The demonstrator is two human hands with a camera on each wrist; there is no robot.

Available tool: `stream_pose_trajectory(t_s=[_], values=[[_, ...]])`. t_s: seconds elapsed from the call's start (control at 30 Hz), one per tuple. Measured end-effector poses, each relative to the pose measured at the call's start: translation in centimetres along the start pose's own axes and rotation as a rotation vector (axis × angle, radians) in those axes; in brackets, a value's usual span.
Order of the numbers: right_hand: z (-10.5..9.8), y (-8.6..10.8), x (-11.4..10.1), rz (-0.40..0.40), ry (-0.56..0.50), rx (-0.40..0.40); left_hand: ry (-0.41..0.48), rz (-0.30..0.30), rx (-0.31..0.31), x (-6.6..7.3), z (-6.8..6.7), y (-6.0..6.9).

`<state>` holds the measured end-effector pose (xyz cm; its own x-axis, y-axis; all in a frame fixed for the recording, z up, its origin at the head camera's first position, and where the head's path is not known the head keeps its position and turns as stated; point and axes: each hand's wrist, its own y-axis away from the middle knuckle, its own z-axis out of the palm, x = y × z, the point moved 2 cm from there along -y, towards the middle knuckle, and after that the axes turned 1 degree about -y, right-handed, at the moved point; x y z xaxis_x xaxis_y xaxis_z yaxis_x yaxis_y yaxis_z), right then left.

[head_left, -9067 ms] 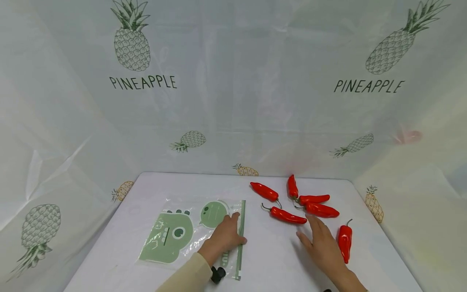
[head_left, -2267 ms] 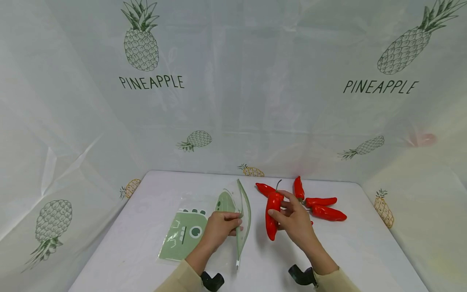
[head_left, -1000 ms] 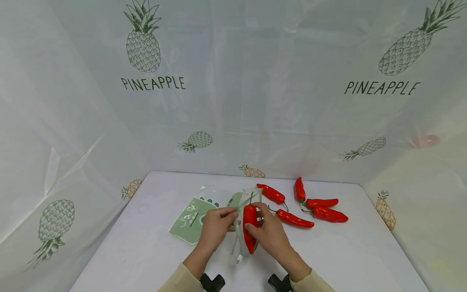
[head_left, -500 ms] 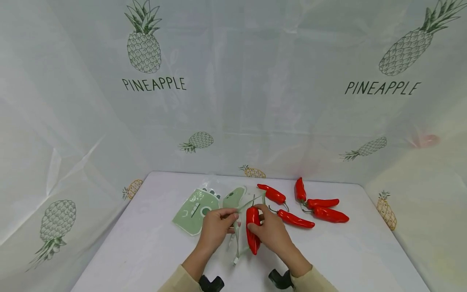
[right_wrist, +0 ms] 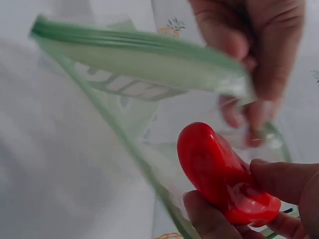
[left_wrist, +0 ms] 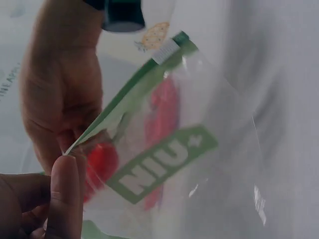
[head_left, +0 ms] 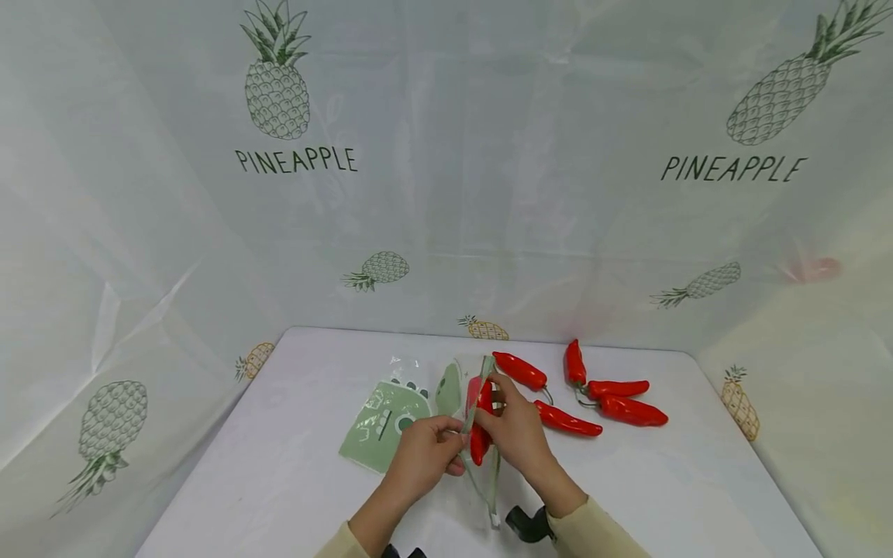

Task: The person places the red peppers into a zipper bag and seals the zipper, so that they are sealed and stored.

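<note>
My left hand [head_left: 427,457] pinches the green-edged rim of a clear zip bag [head_left: 384,422] with a green dinosaur print. At the bag's mouth, my right hand [head_left: 516,422] grips a red chili pepper [head_left: 481,442] between thumb and fingers. The right wrist view has this pepper [right_wrist: 219,174] between the parted green rims [right_wrist: 149,45]; its tip points toward the opening. Part of it shows through the film in the head view. Through the bag in the left wrist view, a blurred red pepper [left_wrist: 102,162] is visible near my right hand [left_wrist: 60,89].
Several more red peppers lie on the white table [head_left: 265,465]: one at the back [head_left: 519,370], one close behind my right hand [head_left: 568,421], and a cluster [head_left: 617,387] farther right. A pineapple-print sheet [head_left: 502,194] hangs behind the table.
The bag lay flat and my right hand was empty at first. The rightmost pepper was picked up and carried left to the lifted, opened bag. Lately the rim has swung across the pepper.
</note>
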<state>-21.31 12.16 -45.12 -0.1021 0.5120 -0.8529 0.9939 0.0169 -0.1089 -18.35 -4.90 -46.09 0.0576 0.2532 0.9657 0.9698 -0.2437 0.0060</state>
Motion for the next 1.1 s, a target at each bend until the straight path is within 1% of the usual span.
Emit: stream_pose_trajectory(t_s=[0.13,0.23,0.27,0.37,0.43,0.5,0.57,0.67,0.8,0.93,1.1], values=[[0.4,-0.1,-0.3,-0.011,-0.036,-0.041,0.007,-0.005,-0.038,0.9,0.1,0.8],[0.5,-0.2,-0.6,-0.031,-0.034,-0.072,0.012,0.022,-0.025,1.3,0.1,0.9],[0.5,-0.3,-0.6,-0.040,-0.015,-0.077,0.021,0.033,-0.014,1.2,0.0,0.9],[0.4,-0.5,-0.5,-0.049,0.039,-0.102,0.105,0.040,0.021,0.7,-0.2,0.4],[0.5,-0.6,-0.2,-0.049,0.071,-0.124,0.184,0.023,0.040,0.2,-0.4,-0.1],[0.5,-0.6,0.1,-0.042,0.080,-0.146,0.258,0.004,0.052,-0.4,-0.6,-0.6],[0.5,-0.5,0.3,-0.034,0.078,-0.156,0.287,-0.008,0.058,-0.8,-0.7,-1.0],[0.4,-0.5,0.5,-0.009,0.080,-0.152,0.292,-0.009,0.061,-1.3,-0.9,-1.4],[0.4,-0.5,0.7,0.014,0.125,-0.128,0.280,-0.012,0.057,-1.6,-1.0,-1.7],[0.6,-0.7,1.1,-0.002,0.169,-0.100,0.274,-0.022,0.047,-1.6,-1.0,-1.9],[0.9,-0.9,1.3,-0.020,0.196,-0.082,0.266,-0.022,0.042,-1.7,-1.0,-2.1]])
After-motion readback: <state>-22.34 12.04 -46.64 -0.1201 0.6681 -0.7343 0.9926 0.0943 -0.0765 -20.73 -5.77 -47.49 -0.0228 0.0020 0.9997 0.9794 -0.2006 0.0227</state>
